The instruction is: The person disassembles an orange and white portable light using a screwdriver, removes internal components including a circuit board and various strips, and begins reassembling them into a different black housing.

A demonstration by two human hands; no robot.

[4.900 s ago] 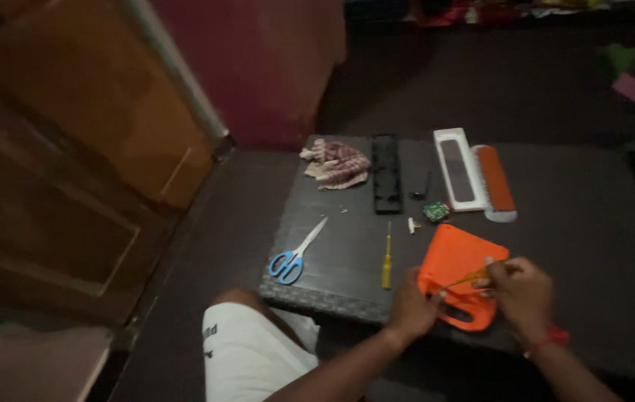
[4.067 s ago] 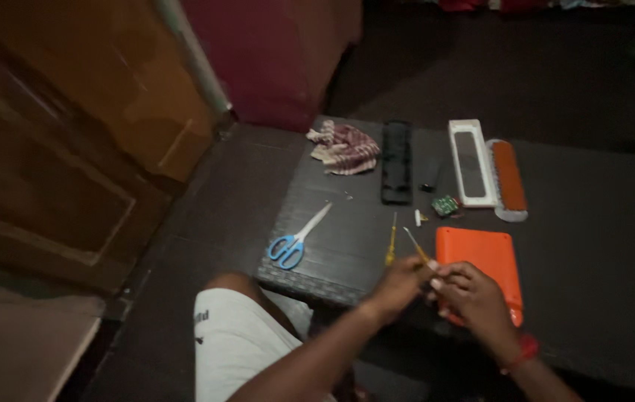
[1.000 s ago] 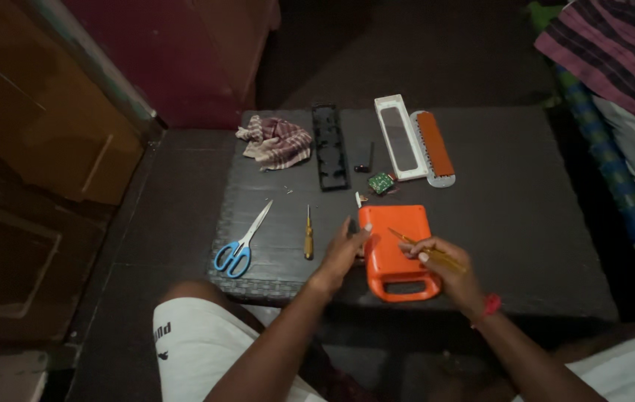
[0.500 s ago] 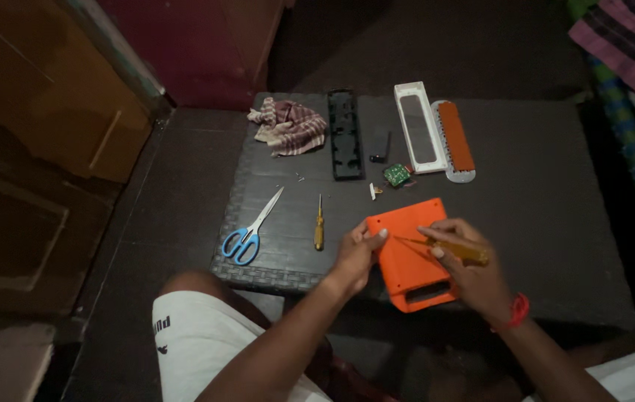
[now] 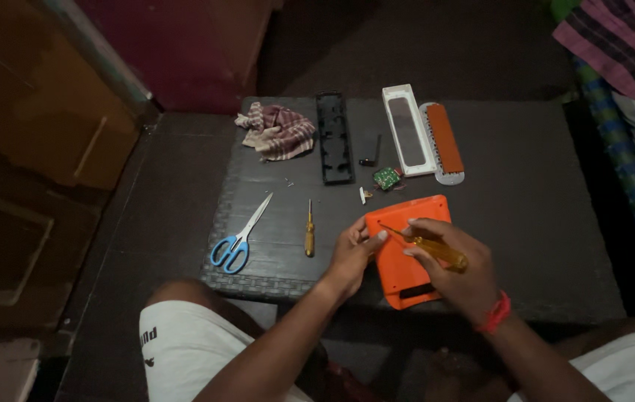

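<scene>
Presently, an orange plastic casing is seen lying flat at the near edge of the dark table. Its left edge is steadied by the left hand, fingers curled against it. A yellow-handled screwdriver is gripped in the right hand, the tip resting on the casing's upper left area. A second small screwdriver and blue-handled scissors are noted to the left, apart from the hands.
</scene>
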